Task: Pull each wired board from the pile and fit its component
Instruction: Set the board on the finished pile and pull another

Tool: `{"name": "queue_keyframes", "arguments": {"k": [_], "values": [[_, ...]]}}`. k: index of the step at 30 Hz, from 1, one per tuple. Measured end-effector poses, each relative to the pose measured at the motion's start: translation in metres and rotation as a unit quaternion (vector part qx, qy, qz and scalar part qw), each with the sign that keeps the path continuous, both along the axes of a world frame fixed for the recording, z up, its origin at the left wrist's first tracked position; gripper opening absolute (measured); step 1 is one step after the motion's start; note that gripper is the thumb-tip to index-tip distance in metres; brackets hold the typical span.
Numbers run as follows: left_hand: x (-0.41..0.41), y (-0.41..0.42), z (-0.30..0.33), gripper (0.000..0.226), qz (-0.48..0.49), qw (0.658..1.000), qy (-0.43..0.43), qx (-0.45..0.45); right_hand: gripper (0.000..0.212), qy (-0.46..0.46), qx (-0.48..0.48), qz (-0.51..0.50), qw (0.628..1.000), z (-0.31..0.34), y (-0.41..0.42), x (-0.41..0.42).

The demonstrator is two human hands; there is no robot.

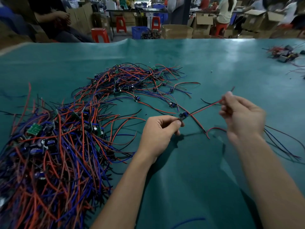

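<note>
Your left hand (158, 129) pinches a small, light wired board (183, 115); beyond it, your right hand (241, 113) pinches its floppy red wire (206, 106). Hold board edges.

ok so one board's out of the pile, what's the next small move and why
Probably draw the red wire clear. The left hand pinches the small blue-topped circuit board and the right hand pinches that wire's far end, but its leads still cross loose wires on the green mat.
</note>
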State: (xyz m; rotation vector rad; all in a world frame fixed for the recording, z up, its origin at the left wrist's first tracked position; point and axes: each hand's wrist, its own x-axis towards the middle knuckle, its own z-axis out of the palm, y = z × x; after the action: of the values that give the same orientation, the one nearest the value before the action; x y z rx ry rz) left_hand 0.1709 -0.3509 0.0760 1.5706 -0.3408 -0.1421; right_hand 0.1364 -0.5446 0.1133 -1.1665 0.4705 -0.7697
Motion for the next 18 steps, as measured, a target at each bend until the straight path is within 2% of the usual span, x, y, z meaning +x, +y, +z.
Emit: {"name": "queue_keyframes", "arguments": {"k": [2,4,7,9,12,14,18], "values": [[0.001,-0.001,0.0,0.021,0.024,0.999,0.011,-0.025,0.019,-0.006,0.077,-0.028,0.997,0.001,-0.004,-0.001],[0.002,-0.001,0.0,0.022,0.055,0.997,0.016,-0.043,0.02,0.049,0.082,0.03,0.995,0.0,0.008,0.0],[0.002,-0.001,0.001,0.025,0.07,0.995,0.002,-0.067,0.022,0.133,0.01,0.225,0.965,-0.007,0.045,0.001],[0.001,0.0,0.001,0.029,0.032,0.997,-0.013,-0.07,0.021,0.119,-0.089,0.284,0.947,-0.013,0.064,0.001],[0.0,0.002,0.002,0.034,-0.022,0.999,-0.039,-0.01,0.017,0.052,-0.172,0.231,0.956,-0.017,0.073,0.002],[0.0,0.002,0.002,0.023,-0.028,0.998,-0.046,0.039,0.014,0.034,-0.199,0.178,0.963,-0.013,0.068,0.002],[-0.002,0.004,0.001,0.027,-0.04,0.993,-0.051,0.102,0.02,-0.024,-0.229,0.045,0.972,0.037,0.053,0.001]]}}
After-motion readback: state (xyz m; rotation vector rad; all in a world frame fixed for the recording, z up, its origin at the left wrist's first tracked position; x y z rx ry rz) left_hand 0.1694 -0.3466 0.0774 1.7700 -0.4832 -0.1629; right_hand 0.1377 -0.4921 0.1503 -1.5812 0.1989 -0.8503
